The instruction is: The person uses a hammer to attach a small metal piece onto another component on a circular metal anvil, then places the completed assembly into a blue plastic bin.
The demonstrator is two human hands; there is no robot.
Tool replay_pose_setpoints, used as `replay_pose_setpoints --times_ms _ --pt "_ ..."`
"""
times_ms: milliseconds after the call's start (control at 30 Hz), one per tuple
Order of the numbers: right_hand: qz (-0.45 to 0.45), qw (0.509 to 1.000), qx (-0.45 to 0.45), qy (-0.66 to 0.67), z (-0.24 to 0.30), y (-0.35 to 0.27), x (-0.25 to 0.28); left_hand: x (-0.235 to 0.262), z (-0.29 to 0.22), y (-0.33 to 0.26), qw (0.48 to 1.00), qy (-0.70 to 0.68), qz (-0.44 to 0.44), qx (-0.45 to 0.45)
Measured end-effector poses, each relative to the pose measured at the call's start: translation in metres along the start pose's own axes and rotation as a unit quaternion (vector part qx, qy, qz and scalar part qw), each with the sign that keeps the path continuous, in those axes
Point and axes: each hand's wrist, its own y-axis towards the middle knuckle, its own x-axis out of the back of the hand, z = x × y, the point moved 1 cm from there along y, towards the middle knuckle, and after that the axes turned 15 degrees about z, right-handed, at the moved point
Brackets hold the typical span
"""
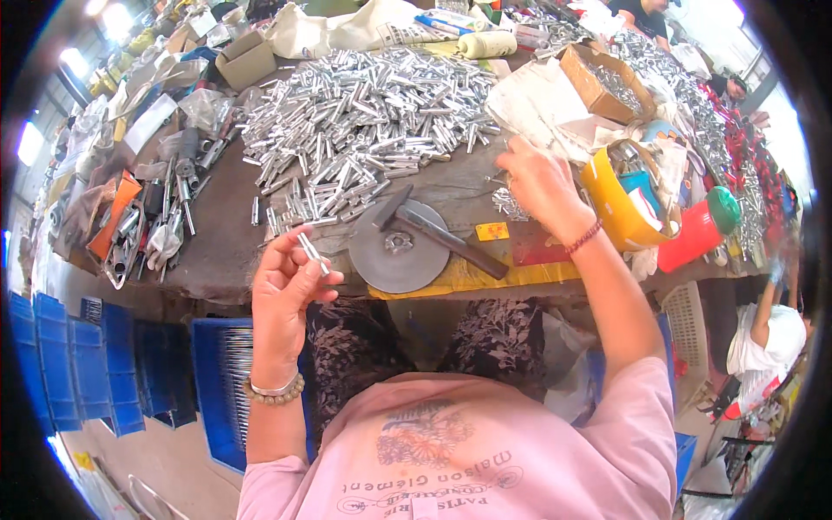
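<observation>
My left hand (288, 279) pinches a short silver metal tube (310, 248) between thumb and fingers, at the table's near edge. A round grey metal disc (373, 256) lies to its right, with a hammer (459, 246) resting across it and some tiny metal parts (398, 243) at its middle. My right hand (542, 189) is over a little heap of small metal pieces (508, 204), its fingertips drawn together; what they hold, if anything, is too small to make out. A large pile of silver tubes (364, 113) spreads behind the disc.
To the right stand a yellow cut-open container (607, 195) and a red bottle with a green lid (693, 234). A cardboard box of metal parts (598, 87) sits behind them. Tools and bags (178, 173) crowd the left. Blue crates (212, 390) stand below, one holding metal rods.
</observation>
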Motion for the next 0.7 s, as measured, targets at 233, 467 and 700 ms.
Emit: replay_pose_setpoints --times_ms 233,467,700 --pt "0.027 0.995 0.095 -0.017 -0.006 0.015 0.002 -0.014 0.008 0.003 0.990 0.111 0.076 0.038" --pt "-0.042 0.839 -0.023 0.542 0.069 -0.017 0.017 -0.037 0.020 0.016 0.976 0.175 0.126 -0.021" --pt "0.051 0.777 0.023 0.627 0.136 -0.053 0.008 -0.030 0.027 0.016 0.914 0.374 0.097 -0.127"
